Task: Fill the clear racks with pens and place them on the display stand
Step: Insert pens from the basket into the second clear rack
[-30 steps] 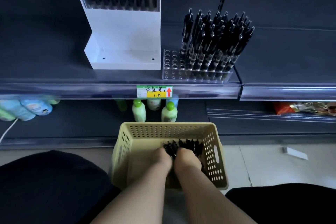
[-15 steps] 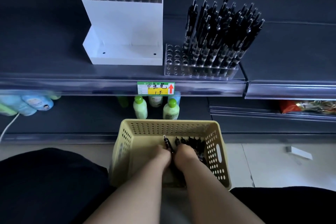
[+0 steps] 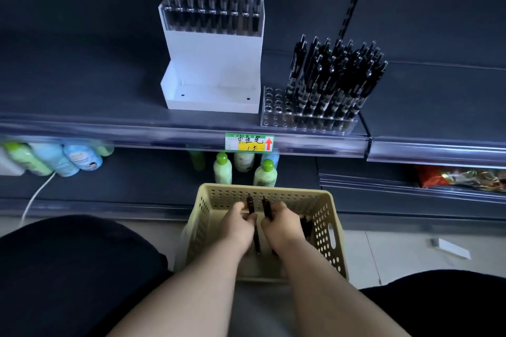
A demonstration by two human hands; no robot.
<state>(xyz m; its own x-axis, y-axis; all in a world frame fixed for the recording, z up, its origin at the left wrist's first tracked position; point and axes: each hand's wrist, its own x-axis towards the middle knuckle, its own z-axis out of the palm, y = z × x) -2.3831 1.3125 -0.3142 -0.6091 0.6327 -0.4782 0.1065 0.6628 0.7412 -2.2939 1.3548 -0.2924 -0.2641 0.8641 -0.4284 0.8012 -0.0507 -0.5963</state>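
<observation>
On my feed the left hand (image 3: 236, 227) pinches a slim black pen (image 3: 250, 204) and the right hand (image 3: 284, 227) grips a second black pen (image 3: 266, 207), both inside the perforated beige plastic basket (image 3: 332, 241). The partly filled clear acrylic rack (image 3: 276, 109) stands on the dark shelf (image 3: 109, 96), just beside the white display stand (image 3: 216, 63)

Green-capped bottles (image 3: 222, 172) beneath a yellow price label (image 3: 249, 142)

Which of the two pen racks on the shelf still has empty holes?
The clear rack right of the white display stand; its left columns of holes are empty. The upper rack looks full.
</observation>
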